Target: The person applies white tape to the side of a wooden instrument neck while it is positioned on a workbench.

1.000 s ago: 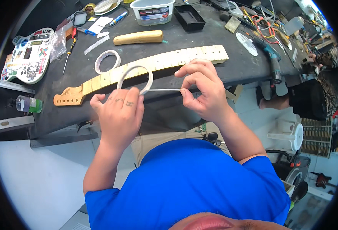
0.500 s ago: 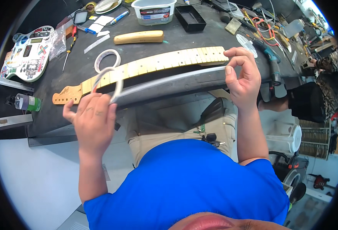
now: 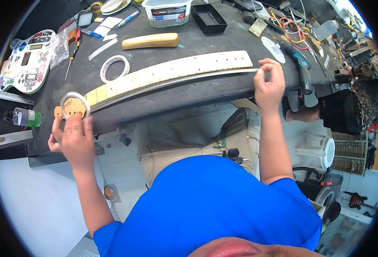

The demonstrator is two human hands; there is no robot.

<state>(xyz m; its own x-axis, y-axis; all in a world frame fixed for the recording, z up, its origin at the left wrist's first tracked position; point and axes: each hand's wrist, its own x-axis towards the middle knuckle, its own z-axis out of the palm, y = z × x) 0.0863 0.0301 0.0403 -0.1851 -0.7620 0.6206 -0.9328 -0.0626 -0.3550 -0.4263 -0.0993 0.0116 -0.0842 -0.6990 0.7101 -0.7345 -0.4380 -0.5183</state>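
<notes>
The left hand (image 3: pixel 76 139), at the left of the frame, is partly curled, its fingertips on a thin, pale ring-shaped roll of tape (image 3: pixel 74 94) above the headstock end of a pale wooden guitar neck (image 3: pixel 171 68). From the roll, a narrow pale strip of tape (image 3: pixel 223 72) stretches along the neck's near edge to the right hand (image 3: pixel 269 88), right of centre, whose thumb and forefinger are closed on its end, the other fingers curled. Whether the strip touches the neck cannot be told. The neck lies on the dark grey bench (image 3: pixel 214 92) across the upper middle of the frame. Just beyond it are a second, wider whitish tape roll (image 3: pixel 103 68) and a long, rounded tan wooden block (image 3: pixel 150 41). A teal-and-black cordless drill (image 3: pixel 302 66) lies at upper right.
</notes>
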